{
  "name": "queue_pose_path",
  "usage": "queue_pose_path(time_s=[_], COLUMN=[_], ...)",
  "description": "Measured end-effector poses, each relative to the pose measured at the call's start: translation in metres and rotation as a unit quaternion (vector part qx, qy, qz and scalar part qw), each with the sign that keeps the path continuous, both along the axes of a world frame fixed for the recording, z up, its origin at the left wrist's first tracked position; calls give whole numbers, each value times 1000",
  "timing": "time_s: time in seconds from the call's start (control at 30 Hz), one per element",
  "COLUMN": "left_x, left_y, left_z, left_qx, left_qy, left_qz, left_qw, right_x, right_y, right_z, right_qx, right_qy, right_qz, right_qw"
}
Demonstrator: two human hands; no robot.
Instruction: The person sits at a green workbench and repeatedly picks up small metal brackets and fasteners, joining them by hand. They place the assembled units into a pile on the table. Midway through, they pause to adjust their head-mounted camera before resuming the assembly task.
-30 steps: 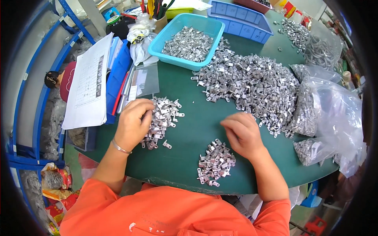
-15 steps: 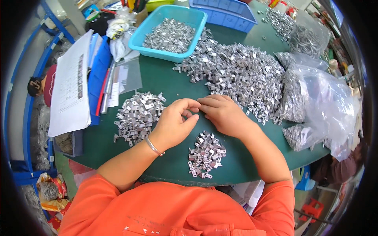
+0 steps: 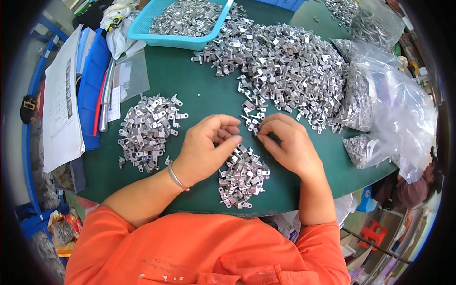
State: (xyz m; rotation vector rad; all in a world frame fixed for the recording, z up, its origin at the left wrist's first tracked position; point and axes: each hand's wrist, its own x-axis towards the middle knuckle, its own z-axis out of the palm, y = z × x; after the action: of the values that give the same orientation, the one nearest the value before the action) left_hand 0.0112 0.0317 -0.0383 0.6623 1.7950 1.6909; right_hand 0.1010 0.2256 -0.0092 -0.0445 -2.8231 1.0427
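Note:
My left hand is held above the table with its fingers loosely curled and the thumb apart from them; nothing shows in the gap. Its thumb tip reaches the top of a small pile of metal brackets. Opposite, my right hand has thumb and forefinger closed at a small metal bracket, whose hold is partly hidden. A few loose brackets lie between the hands, trailing from the large heap of brackets. To the left is another pile of brackets.
A turquoise basket of brackets stands at the back. Bags of metal parts lie at right. On the left are a blue tray, papers, and red and silver rods. The green table has a curved front edge.
My hands, close together before, have moved apart. Loose brackets now lie between them, near the large heap. The whole view has shifted, so the table's things appear farther left and up.

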Motion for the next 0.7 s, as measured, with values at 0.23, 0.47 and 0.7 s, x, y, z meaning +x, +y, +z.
queue_pose_path(time_s=[0.23,0.47,0.7], left_x=[0,1,-1], left_y=[1,3,2], left_z=[-3,0,1], left_qx=[-17,-24,-33], left_qy=[23,68,115], left_qz=[-11,-22,-58], left_qw=[1000,997,991], right_x=[-3,-3,0], right_y=[-6,-17,-15], right_z=[0,-5,-2], right_qx=[45,35,53], right_qy=[20,19,15], right_qz=[-3,28,44], right_qw=[999,999,998])
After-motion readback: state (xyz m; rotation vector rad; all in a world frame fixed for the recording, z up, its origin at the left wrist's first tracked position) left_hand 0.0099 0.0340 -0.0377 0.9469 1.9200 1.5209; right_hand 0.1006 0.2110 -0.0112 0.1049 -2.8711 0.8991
